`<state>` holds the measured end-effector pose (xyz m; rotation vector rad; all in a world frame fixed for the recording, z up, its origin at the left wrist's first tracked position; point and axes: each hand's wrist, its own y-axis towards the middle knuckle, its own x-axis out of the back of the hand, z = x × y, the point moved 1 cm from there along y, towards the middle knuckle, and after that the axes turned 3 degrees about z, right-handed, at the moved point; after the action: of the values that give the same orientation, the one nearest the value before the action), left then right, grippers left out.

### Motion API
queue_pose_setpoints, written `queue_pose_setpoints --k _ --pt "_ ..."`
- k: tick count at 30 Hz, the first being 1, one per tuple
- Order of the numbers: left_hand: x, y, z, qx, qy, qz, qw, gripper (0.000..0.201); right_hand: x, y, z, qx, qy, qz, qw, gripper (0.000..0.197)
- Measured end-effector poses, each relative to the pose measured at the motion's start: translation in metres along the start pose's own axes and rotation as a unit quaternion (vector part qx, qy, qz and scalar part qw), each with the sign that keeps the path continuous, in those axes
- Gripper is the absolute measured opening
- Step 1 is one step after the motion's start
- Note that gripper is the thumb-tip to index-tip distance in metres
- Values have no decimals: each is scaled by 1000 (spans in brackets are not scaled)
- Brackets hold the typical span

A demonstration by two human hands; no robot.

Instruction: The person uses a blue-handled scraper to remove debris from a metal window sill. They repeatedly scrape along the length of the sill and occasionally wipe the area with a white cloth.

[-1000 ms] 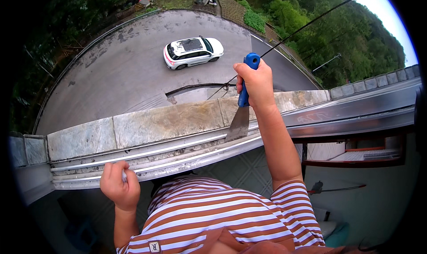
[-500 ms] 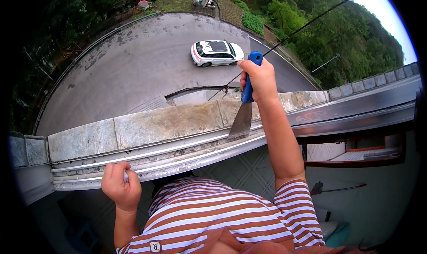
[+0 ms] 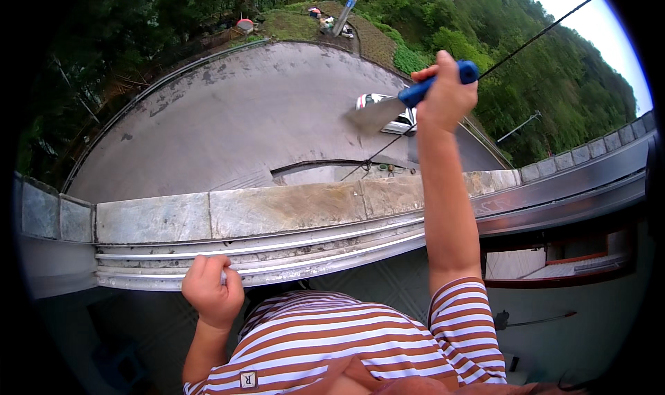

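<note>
Held out beyond the sill, my right hand point(image 3: 447, 99) is wrapped round the blue handle of a putty knife point(image 3: 414, 94). Its wide metal blade points left and is smeared by motion, in the air above the road. My left hand point(image 3: 213, 291) is a fist at the inner edge of the window track point(image 3: 332, 245). A bit of something pale shows between its fingers, too little to name. Dark grime lies in the grooves of the metal track. Stone slabs point(image 3: 284, 210) form the ledge just outside it.
Below lies a road with a white car point(image 3: 398, 123), partly behind the blade and hand. A black cable point(image 3: 540, 37) slants across outside. On the right are a metal window frame point(image 3: 568, 194) and a red-framed opening point(image 3: 554, 260). A utility pole point(image 3: 350, 9) stands far off.
My right hand has lifted the putty knife off the track, outward and up, turning the blade to the left. The left fist stays by the track. The view has shifted, and the car has moved right.
</note>
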<state>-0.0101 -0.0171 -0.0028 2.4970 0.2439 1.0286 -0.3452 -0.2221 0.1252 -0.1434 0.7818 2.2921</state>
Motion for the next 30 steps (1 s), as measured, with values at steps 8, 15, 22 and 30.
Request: queue_pose_setpoints --k 8,15,22,30 --pt "4 4 -1 -14 18 -1 1000 13 27 -24 -1 112 61 20 992 22" --pt "2 1 1 -17 5 -3 1000 11 92 -64 93 -31 101 71 992 17" --pt "0 1 -2 -20 9 -7 1000 12 151 -124 113 -8 44 92 995 20" --pt "-1 2 0 -30 19 -13 999 12 179 -165 90 87 47 147 984 28"
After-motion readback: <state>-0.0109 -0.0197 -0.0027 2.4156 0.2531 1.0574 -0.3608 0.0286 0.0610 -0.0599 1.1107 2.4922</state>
